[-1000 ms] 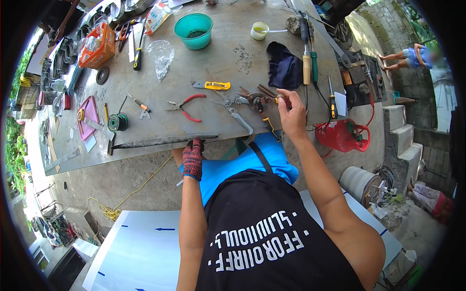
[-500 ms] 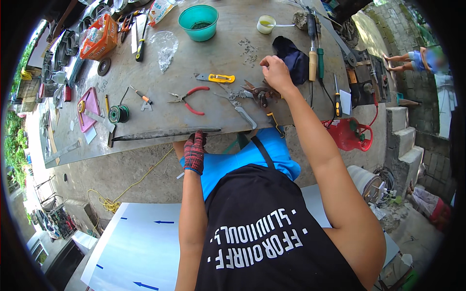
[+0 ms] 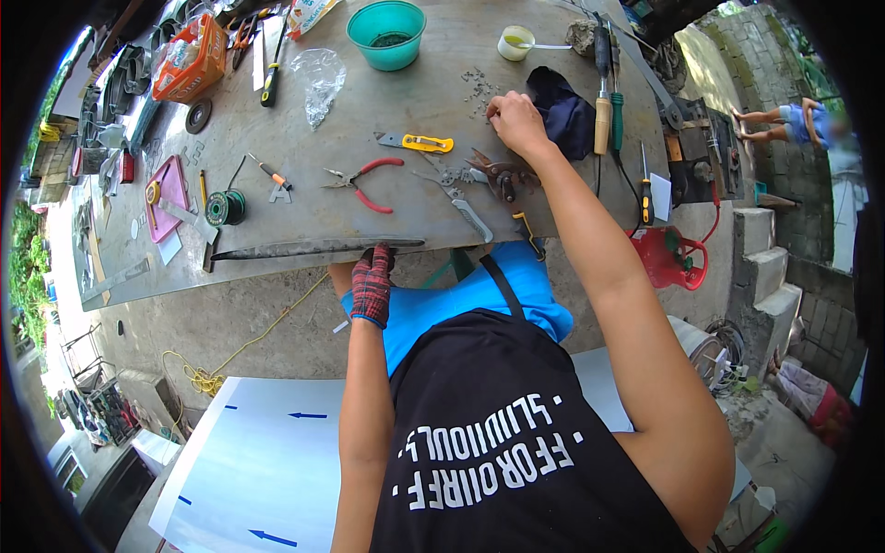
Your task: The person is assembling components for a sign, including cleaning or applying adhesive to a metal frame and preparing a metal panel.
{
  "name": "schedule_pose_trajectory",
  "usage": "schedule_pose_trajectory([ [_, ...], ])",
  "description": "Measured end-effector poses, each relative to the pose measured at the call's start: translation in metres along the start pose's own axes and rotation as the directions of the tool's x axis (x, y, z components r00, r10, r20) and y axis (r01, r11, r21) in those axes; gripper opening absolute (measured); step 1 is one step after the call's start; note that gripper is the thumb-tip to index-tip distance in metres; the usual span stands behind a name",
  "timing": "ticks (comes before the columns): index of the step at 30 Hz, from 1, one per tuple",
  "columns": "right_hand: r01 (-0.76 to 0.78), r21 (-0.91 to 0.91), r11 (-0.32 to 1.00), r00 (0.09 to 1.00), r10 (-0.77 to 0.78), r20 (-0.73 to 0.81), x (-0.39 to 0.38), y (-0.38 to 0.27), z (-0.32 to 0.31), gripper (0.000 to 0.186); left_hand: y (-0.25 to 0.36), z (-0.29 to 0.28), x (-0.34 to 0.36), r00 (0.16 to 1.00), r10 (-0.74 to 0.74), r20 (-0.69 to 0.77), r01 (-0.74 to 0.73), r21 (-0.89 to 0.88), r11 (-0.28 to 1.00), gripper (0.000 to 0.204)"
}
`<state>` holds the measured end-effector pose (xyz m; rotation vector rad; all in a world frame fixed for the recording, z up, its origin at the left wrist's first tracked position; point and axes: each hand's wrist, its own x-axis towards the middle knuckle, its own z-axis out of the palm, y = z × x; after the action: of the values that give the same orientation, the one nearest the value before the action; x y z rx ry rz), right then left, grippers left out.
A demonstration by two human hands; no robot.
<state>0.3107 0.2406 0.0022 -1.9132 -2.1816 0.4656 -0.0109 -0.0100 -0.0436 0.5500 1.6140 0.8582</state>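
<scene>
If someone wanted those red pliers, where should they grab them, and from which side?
Probably by both red handles, coming from the right. The pliers lie open on the table, handles spreading rightward and narrow nose pointing left, so a grip there could squeeze them together. The bare right hand is on that side.

Dark cloth, matt; tabletop, dull metal; bowl, smooth plastic; glove, rough knit.

Right hand curled; left hand gloved.
</scene>
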Motion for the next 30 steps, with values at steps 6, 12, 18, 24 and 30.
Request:
schedule_pose_trajectory([
  [6, 0.012, -0.044, 0.999, 0.999, -0.010, 0.050, 0.001, 0.003, -0.007, 0.018, 0.003, 0.004, -0.004, 1.000, 0.025, -0.003, -0.025, -0.068, 0.997, 0.046],
  [12, -0.044, -0.015, 0.999, 0.998, 0.043, -0.053, 0.018, 0.013, -0.012, 0.021, -0.007, 0.001, 0.004, 0.999, 0.034, 0.020, -0.033, -0.084, 0.996, 0.045],
  [18, -0.018, -0.045, 0.999, 0.999, 0.020, 0.034, 0.031, 0.009, -0.009, 0.016, -0.001, 0.002, -0.001, 0.999, 0.037, 0.023, -0.036, -0.032, 0.999, 0.044],
  [24, -0.062, -0.117, 0.991, 0.990, 0.076, 0.117, 0.035, -0.004, -0.004, 0.014, -0.003, -0.003, -0.004, 0.999, 0.036, 0.026, -0.036, -0.002, 0.999, 0.045],
  [30, -0.023, -0.157, 0.987, 0.989, 0.046, 0.143, 0.048, 0.010, 0.001, 0.020, 0.023, 0.006, -0.015, 0.998, 0.060, 0.016, -0.060, 0.037, 0.998, 0.045],
])
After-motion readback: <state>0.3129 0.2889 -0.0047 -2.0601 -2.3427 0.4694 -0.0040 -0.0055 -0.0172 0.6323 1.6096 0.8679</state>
